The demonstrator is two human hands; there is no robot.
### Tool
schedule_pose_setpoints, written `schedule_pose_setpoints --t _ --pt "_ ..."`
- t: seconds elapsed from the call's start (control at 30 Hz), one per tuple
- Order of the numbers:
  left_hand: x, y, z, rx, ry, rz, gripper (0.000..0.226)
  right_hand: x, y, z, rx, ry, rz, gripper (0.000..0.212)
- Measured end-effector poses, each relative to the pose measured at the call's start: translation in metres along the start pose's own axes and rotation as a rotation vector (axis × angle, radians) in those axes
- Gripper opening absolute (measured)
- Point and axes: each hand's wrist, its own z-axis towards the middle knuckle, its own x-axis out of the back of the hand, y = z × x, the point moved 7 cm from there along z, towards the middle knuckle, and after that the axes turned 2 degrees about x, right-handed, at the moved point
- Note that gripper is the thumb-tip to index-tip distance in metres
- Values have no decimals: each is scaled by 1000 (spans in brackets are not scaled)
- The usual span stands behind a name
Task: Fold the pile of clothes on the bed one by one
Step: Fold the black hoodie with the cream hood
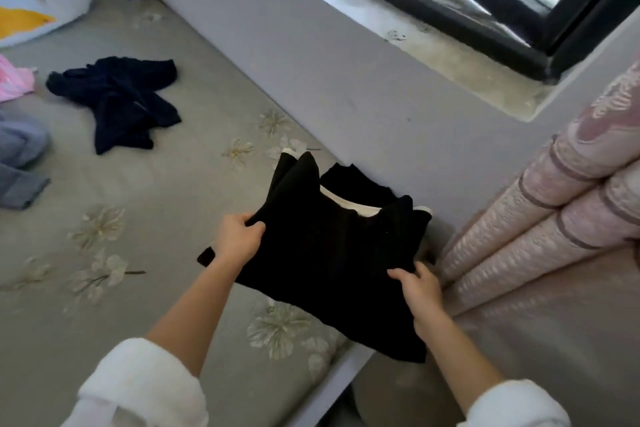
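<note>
The black garment was held up between both hands near the corner of the bed, close to the wall under the window, its far edge hanging over a small stack of folded clothes that showed black and white layers just beside the wall. It looked already folded at least once, a flat dark panel whose long axis ran from the far left, near the stack, toward the near right, where its lower corner drooped past the mattress edge. The left hand was clamped on the left edge, thumb on top and fingers tucked beneath; the right hand pinched the right edge nearer the person, fingers closed on the cloth. The stack lay straight ahead of the garment, roughly midway between the two hands, so setting it down seemed to call for both arms reaching forward together. Farther off on the floral sheet, a crumpled dark navy garment lay unfolded, well apart from the hands, with grey clothing and a pink item at the left edge. A rolled pink quilt stood just beside the right hand.
</note>
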Motion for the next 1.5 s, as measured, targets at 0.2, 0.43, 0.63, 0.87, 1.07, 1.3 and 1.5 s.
schedule_pose_setpoints --t 0.2,0.43,0.63,0.87,1.07,1.3,1.5 --pt "-56 89 29 -138 -3 157 18 38 -6 31 -20 181 109 23" --pt "-88 156 71 -286 193 303 20 45 0 73 -54 221 162 46" --pt "-123 127 107 -278 146 367 59 36 16 113 -163 232 -4 58" --pt "-200 19 86 -13 -330 390 64 46 17 133 -114 298 -504 91" --pt "-227 1 72 -151 -348 493 74 -5 14 134 332 -7 -1257 92" --pt "-238 -16 73 -262 -459 592 71 5 77 154 -230 -338 -1111 91" --pt "-203 -20 70 -169 -385 388 65 -34 16 145 220 -100 -1175 62"
